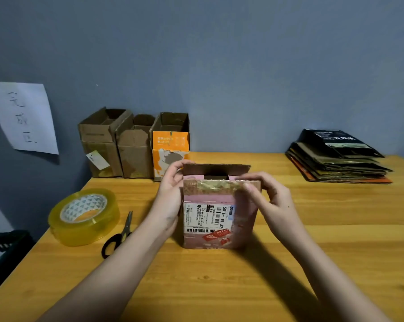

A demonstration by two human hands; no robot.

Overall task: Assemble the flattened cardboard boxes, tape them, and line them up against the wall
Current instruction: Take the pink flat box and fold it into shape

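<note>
three boxes [136, 145] already stand open-topped in a row against the wall [243, 66] at about eleven o'clock from the hands, touching one another, the rightmost one orange and white. a fourth, a pink box [210, 212] with a shipping label on its near face, stands upright on the table [219, 287] at the centre, well short of the wall. the left hand [170, 194] holds its left side, fingers curled round the upper left corner. the right hand [270, 201] pinches the top right edge, where a shiny strip of old tape [210, 185] runs across the near flap; fingers are bent and close together on that edge. whether fresh tape is on this box i cannot tell. a roll of tape [84, 217] lies at nine o'clock with scissors [119, 235] just beside it, both untouched. a stack of flat boxes [338, 161] waits at two o'clock near the wall. by my reading the job is in its early to middle part: three done, one being shaped, still to be placed in the row, and the whole stack left.
</note>
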